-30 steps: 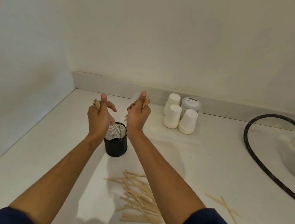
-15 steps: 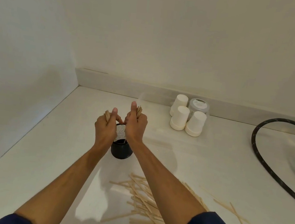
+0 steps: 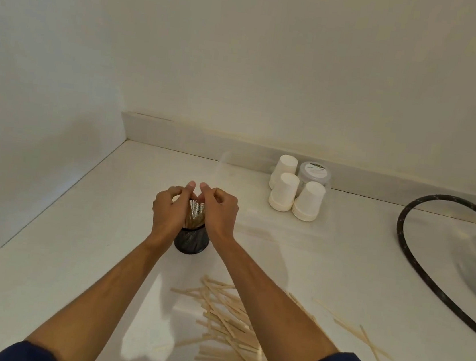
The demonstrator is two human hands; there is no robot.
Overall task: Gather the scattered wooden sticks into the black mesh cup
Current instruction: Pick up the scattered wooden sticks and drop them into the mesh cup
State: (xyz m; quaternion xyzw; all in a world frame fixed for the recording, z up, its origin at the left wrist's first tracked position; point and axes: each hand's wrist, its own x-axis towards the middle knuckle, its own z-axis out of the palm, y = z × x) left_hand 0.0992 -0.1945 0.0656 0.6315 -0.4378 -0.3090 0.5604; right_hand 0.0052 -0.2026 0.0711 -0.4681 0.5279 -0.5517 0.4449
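Head camera view: on a white counter [image 3: 42,246], loose wooden sticks [image 3: 225,320] lie near the forearms. Farther back, the left hand [image 3: 168,212] and right hand [image 3: 218,212] pinch a bundle of sticks [image 3: 194,218] standing in a black mesh cup [image 3: 191,242].

The cup [image 3: 192,240] is black perforated metal mesh, matt. The sticks [image 3: 225,322] at its 5 o'clock are pale, bare, flat wood. The counter [image 3: 72,250] is white, smooth and faintly glossy. At 1 o'clock, white paper cups [image 3: 283,192] look matt; the hose [image 3: 416,280] at 3 o'clock looks braided.
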